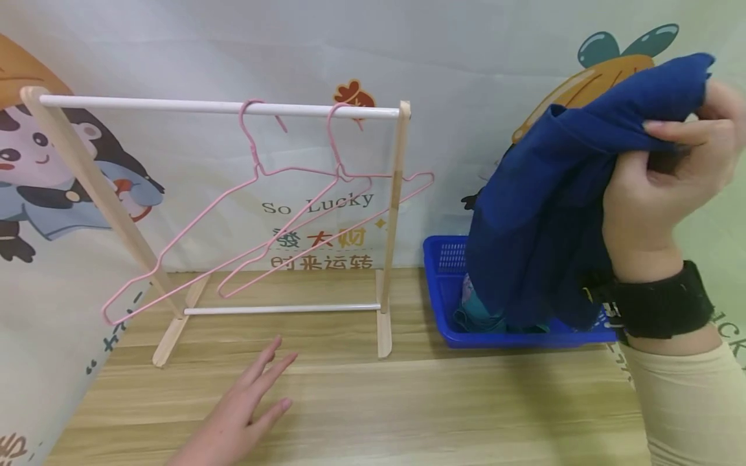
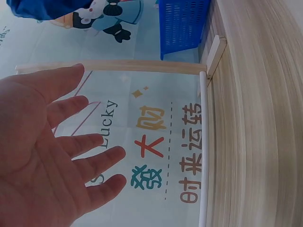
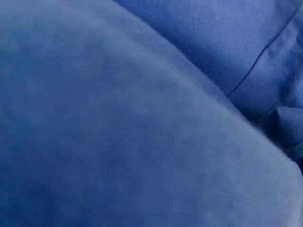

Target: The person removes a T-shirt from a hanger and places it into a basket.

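My right hand [image 1: 670,168] is raised at the upper right, pinching a dark blue garment [image 1: 542,194] by its top edge. Below the fingers the cloth hangs in loose folds, its lower end over the blue basket [image 1: 460,340]. Blue fabric [image 3: 118,132] fills the right wrist view, with a seam showing; the garment's exact kind cannot be told. At the lower left, my left hand [image 1: 239,401] is held out in front of the rack with fingers spread, holding nothing. The left wrist view shows that palm [image 2: 42,156] with its fingers apart.
A small wooden rack [image 1: 395,213] with a white top rail [image 1: 192,105] stands on the wood-grain table [image 1: 419,401]. Two pink hangers [image 1: 201,220] hang from the rail, bare. Teal cloth [image 1: 480,317] lies in the basket. A printed backdrop [image 1: 454,58] rises behind.
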